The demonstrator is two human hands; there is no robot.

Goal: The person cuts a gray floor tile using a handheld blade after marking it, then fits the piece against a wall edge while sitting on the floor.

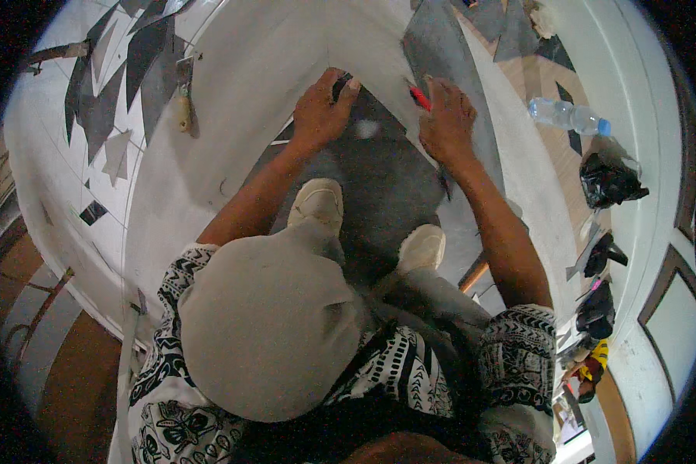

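Note:
My left hand [323,112] is closed near the far corner of a dark grey sheet [394,166]. Between its thumb and fingers shows something small and black [340,83], too little of it to name. Across from it, my right hand [447,124] grips a slim red tool [419,97] that looks like a utility knife, its thin end pointing away from me. A long grey strip of material [448,58] runs beneath and beyond that hand. My cream shoes [317,203] are planted on the dark sheet between my forearms.
White material [263,69] spreads around the dark sheet. To the left lie dark diamond-shaped pieces [147,62] and a wooden-handled tool [184,112]. On the right are a clear plastic bottle [568,116] with a blue cap, black plastic bags [609,179] and a white wall [634,100].

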